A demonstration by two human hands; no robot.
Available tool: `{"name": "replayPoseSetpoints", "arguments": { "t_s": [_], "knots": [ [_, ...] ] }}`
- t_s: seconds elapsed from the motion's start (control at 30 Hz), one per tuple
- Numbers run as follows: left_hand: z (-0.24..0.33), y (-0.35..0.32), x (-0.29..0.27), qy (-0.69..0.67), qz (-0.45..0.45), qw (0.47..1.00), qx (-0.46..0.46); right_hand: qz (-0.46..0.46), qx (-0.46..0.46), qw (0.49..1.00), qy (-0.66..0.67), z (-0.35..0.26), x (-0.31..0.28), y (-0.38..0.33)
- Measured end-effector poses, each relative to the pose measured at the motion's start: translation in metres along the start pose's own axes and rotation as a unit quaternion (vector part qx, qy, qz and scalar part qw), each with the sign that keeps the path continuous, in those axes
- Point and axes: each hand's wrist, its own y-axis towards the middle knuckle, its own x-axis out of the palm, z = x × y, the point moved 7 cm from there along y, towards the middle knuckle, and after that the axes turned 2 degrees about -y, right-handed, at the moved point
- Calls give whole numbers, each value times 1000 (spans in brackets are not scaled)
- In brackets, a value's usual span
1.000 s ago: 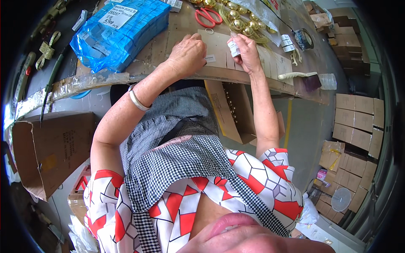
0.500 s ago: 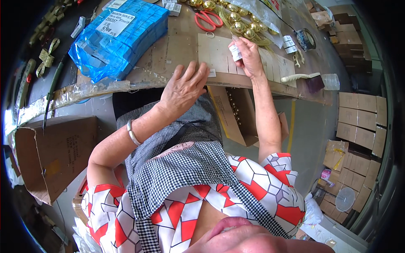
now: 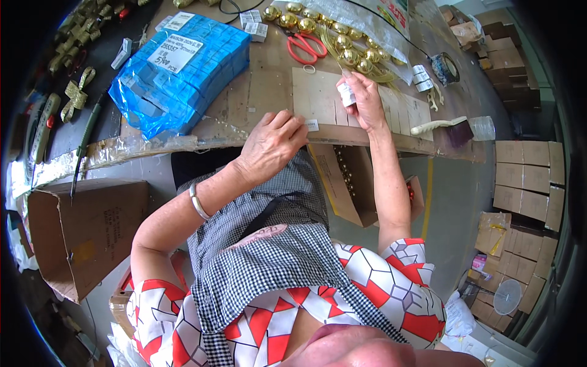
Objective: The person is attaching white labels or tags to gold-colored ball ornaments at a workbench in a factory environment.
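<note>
My left hand (image 3: 274,145) is at the table's front edge, its fingers drawn together on one end of a small white printed label (image 3: 312,125). The thumb is mostly hidden beneath the fingers. A little to the right, my right hand (image 3: 369,105) is closed around a small stack of white labels (image 3: 347,95), held upright between thumb and fingers. Beneath it lies a pale board (image 3: 315,92) marked with short lines. Thin gold strands from a gold bead garland (image 3: 349,56) run close to my right fingertips.
A blue plastic-wrapped bundle of boxes (image 3: 208,58) stands left, red-handled scissors (image 3: 306,48) beyond my hands. A brush (image 3: 437,125), a tape roll (image 3: 444,68) and a label roll (image 3: 422,78) lie right. Cartons (image 3: 92,229) stand below the table; gold bows (image 3: 74,98) lie far left.
My left fingers, spread apart before, have come together at the small label on the table edge. My right hand still holds the labels. The whole view has shifted slightly.
</note>
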Motion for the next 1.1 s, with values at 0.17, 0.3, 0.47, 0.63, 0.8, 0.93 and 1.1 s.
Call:
{"name": "replayPoseSetpoints", "arguments": {
  "t_s": [0.17, 0.3, 0.47, 0.63, 0.8, 0.93, 1.1],
  "knots": [
    [-13, 17, 4, -36, -96, 994, -48, -3, -4, 1000, 10, 4, 0, 2],
    [-26, 26, 4, -90, -78, 984, -134, 0, -1, 1000, 17, 6, -1, 2],
    [-34, 36, 9, -88, -127, 974, -166, -3, -1, 1000, 28, 4, 0, 3],
    [-36, 38, 11, -66, -149, 970, -182, 14, 5, 999, 48, 6, -3, 3],
    [-39, 31, 17, -64, -133, 970, -194, 2, -6, 998, 55, 7, -1, 3],
    [-32, 30, 6, -29, -101, 971, -214, 11, -16, 997, 75, 8, -4, 1],
    [-26, 24, 2, 6, -108, 979, -175, 25, -28, 996, 86, 6, -5, 0]
  ]
}}
